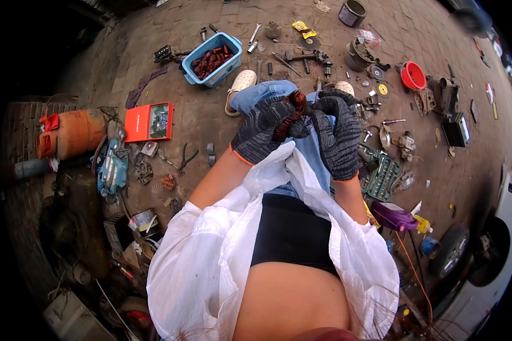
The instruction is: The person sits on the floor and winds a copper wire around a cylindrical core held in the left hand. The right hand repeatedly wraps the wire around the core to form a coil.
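In front of my lap, between my two raised hands, is a bundle of reddish-brown copper wire (284,122). My left hand (261,126), in a dark grey knit glove with an orange cuff, is wrapped round it. My right hand (337,139), gloved the same, is closed close beside the bundle's right side. Its fingertips are partly hidden, so I cannot make out what is pinched there. Past my left foot stands a light blue plastic tub (224,75) holding several similar dark copper coils (210,61). A loose copper coil (168,182) lies on the ground to my left.
Leftward are an open orange-red box (136,125), an orange gas cylinder (77,133) and green-handled pliers (188,159). To the right are a green socket case (381,179), a red basin (413,77) and a purple jug (393,217). Ahead lie a wrench (255,34) and metal parts.
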Demonstrator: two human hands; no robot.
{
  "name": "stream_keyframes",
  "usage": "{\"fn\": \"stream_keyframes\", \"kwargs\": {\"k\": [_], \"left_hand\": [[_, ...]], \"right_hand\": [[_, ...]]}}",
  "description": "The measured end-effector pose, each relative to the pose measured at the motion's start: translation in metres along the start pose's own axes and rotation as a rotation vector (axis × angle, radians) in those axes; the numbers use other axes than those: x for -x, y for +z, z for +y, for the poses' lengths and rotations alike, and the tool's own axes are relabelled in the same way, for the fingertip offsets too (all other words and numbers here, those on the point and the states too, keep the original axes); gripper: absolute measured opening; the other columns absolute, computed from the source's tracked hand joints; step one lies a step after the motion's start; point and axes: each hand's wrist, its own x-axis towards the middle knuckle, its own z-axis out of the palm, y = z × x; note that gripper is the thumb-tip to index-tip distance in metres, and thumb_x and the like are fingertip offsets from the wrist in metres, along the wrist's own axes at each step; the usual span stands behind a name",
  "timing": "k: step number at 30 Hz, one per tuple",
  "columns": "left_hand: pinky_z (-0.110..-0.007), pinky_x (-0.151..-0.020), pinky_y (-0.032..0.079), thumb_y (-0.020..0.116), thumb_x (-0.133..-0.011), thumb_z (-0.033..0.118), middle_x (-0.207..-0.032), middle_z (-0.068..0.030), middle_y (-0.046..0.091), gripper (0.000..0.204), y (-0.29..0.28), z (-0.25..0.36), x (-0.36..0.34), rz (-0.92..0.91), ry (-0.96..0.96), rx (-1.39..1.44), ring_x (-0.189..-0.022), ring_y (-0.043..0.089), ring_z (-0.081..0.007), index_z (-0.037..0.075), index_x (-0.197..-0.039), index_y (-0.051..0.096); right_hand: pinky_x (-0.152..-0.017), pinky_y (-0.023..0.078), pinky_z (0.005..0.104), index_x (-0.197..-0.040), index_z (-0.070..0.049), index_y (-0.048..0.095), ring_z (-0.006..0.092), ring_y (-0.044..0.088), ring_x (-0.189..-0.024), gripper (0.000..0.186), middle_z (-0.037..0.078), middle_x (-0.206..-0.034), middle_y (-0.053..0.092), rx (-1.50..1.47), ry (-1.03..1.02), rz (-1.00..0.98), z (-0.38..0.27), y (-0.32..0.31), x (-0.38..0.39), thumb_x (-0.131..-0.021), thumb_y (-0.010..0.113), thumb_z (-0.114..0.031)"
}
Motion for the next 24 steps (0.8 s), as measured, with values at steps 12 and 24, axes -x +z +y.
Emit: {"fn": "stream_keyframes", "kwargs": {"k": [12,24], "left_hand": [[-0.022,-0.055,0.04,0.066,-0.075,0.029,-0.096,-0.0098,0.05,0.039,-0.013,0.017,0.001,-0.063,-0.14,0.568,-0.053,0.042,-0.0071,-0.001,-0.096,0.052],[-0.028,-0.063,0.045,0.064,-0.079,0.039,-0.096,-0.0065,0.059,0.052,-0.016,0.002,0.005,-0.11,-0.123,0.274,-0.064,0.052,-0.0102,0.0,-0.111,0.055]], "right_hand": [[-0.078,0.047,0.0307,-0.102,0.003,0.054,0.02,0.057,-0.084,0.018,0.011,-0.094,0.058,-1.538,0.636,0.051,0.02,-0.013,-0.004,-0.087,0.049,-0.005],[-0.073,0.044,0.0262,-0.099,-0.001,0.05,0.0136,0.054,-0.08,0.014,0.007,-0.086,0.056,-0.818,0.478,-0.063,0.015,-0.001,-0.003,-0.089,0.051,-0.012]]}}
